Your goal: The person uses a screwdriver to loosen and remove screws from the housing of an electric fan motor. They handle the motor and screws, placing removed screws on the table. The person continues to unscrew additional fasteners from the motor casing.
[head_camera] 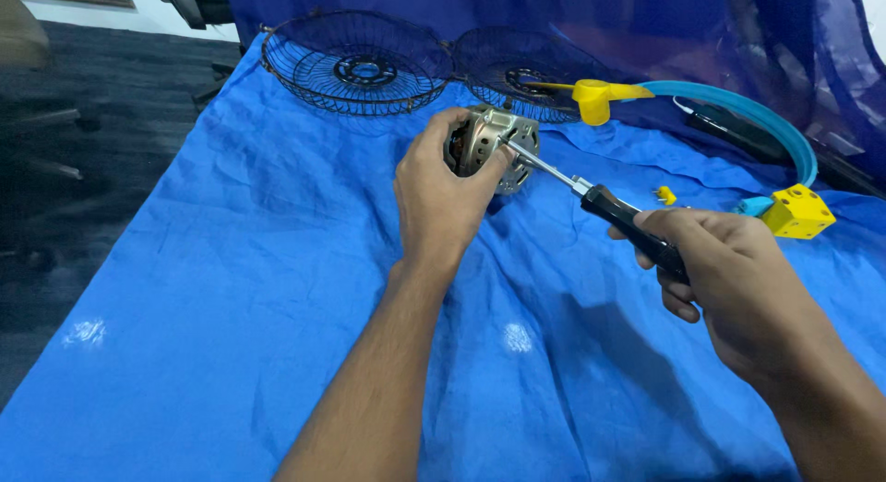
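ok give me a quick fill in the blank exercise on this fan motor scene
1. The left hand grips the fan ____.
2. The right hand holds a screwdriver by its ____ handle.
3. Two wire fan guards lie on the ____ cloth.

Missing words: motor; black; blue

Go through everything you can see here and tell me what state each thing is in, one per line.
Left hand: gripping the motor.
Silvery metal fan motor: held off the cloth, casing bare.
Right hand: closed on the screwdriver.
Black-handled screwdriver: tip against the motor.
Two black wire fan grilles: detached, lying dished side up.
Blue cloth: spread, wrinkled.
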